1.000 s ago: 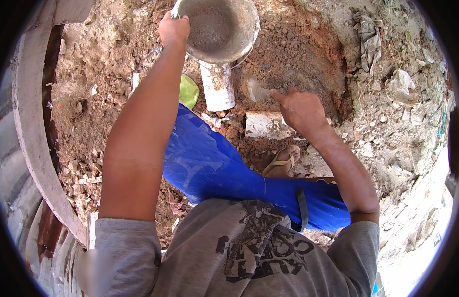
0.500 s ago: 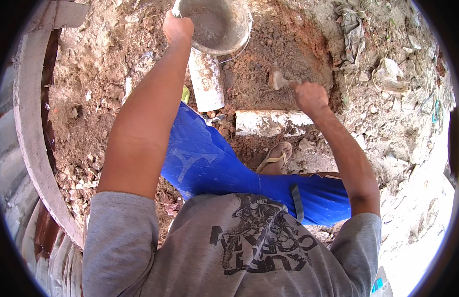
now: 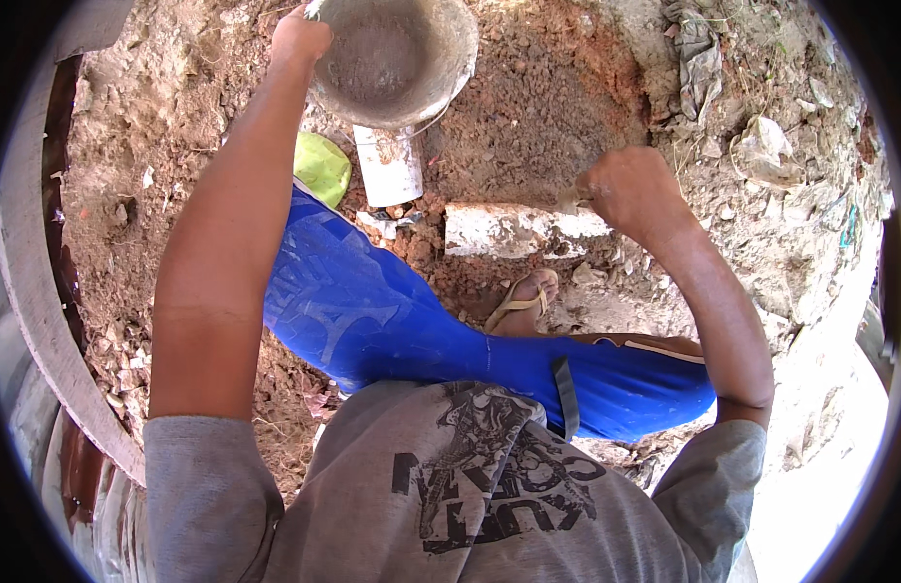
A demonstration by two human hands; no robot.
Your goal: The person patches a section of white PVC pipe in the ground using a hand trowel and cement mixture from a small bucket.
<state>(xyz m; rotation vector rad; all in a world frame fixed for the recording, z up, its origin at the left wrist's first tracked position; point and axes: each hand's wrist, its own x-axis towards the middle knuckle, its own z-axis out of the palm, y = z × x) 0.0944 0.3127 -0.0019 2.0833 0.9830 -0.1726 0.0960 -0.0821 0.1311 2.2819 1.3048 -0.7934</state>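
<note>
Possible tipping of bucket [image 3: 464, 58], caused by one-sided grip at left rim by closed fingers of left hand [image 3: 300, 41]. Possible knocking of white pipe [image 3: 402, 177] beneath near rim; unclear whether touching. Possible scraping of lying pipe [image 3: 519, 230] by tool [image 3: 569, 198], mostly hidden in curled fingers of right hand [image 3: 635, 194]. Bucket location: far side, over soil [image 3: 548, 107]. Appearance: round, grey, crusted; brownish residue inside.
</note>
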